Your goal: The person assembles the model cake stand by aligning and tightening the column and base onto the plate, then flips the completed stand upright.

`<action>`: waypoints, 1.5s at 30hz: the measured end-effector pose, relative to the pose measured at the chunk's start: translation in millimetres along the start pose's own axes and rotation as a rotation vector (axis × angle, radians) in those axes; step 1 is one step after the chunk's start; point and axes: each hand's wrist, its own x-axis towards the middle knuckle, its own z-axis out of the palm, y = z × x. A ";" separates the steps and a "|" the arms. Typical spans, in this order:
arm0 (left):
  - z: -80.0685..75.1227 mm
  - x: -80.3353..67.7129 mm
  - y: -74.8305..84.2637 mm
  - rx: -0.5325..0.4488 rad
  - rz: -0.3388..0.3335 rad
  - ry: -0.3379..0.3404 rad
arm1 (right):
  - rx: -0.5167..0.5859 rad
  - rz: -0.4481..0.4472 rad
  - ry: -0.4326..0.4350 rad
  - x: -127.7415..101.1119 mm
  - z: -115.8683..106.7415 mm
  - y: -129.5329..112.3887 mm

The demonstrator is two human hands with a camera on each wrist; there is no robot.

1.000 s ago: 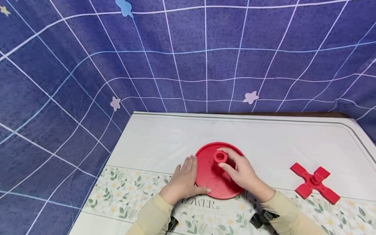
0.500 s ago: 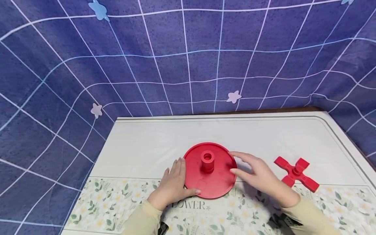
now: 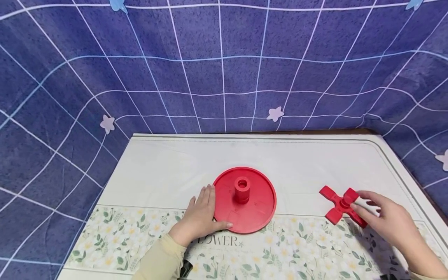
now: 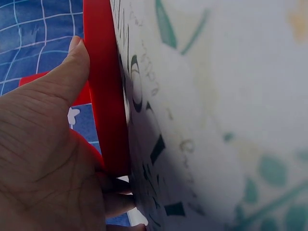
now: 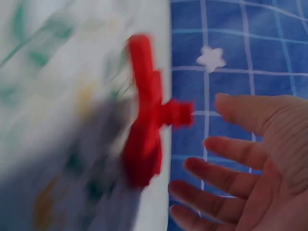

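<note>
A round red disc (image 3: 252, 210) with a raised hollow hub (image 3: 242, 188) lies flat on the tablecloth. My left hand (image 3: 203, 212) rests flat beside the disc's left edge, thumb against the near rim. In the left wrist view the left hand (image 4: 48, 159) lies along the disc's rim (image 4: 108, 96). A red cross-shaped piece (image 3: 340, 205) lies to the right. My right hand (image 3: 383, 217) reaches it with fingers spread, fingertips just at its near arm. In the blurred right wrist view the right hand (image 5: 250, 163) is open beside the cross piece (image 5: 147, 130), gripping nothing.
A white tablecloth (image 3: 175, 167) with a flower band along the near side covers the table. A blue grid-patterned cloth (image 3: 224, 70) with stars hangs behind and at both sides. The table's right edge (image 3: 409, 171) runs close to the cross piece.
My right hand let go of the disc's hub and moved right to the cross piece. The left hand stayed at the disc's edge.
</note>
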 end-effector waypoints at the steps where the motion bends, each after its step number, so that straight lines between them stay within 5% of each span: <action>1: -0.4 0.2 -0.3 0.003 0.000 0.001 | -0.025 0.025 -0.050 -1.0 0.2 5.4; 8: -2.2 1.8 -0.3 -0.002 0.006 0.012 | -0.136 0.100 -0.245 -2.1 6.1 25.1; 17: 0.1 0.2 -0.9 -0.018 -0.003 0.011 | -0.144 0.092 -0.264 -0.4 10.6 26.2; 25: 1.3 1.4 -2.3 -0.017 0.005 0.022 | -0.099 0.081 -0.044 -4.5 4.4 13.9; 33: 2.0 2.3 -3.3 -0.011 0.000 0.025 | 0.111 -0.078 0.243 6.8 -1.2 -18.6; 45: -0.2 0.8 -0.9 -0.011 -0.001 0.016 | 0.452 -0.434 0.283 34.5 9.5 -97.6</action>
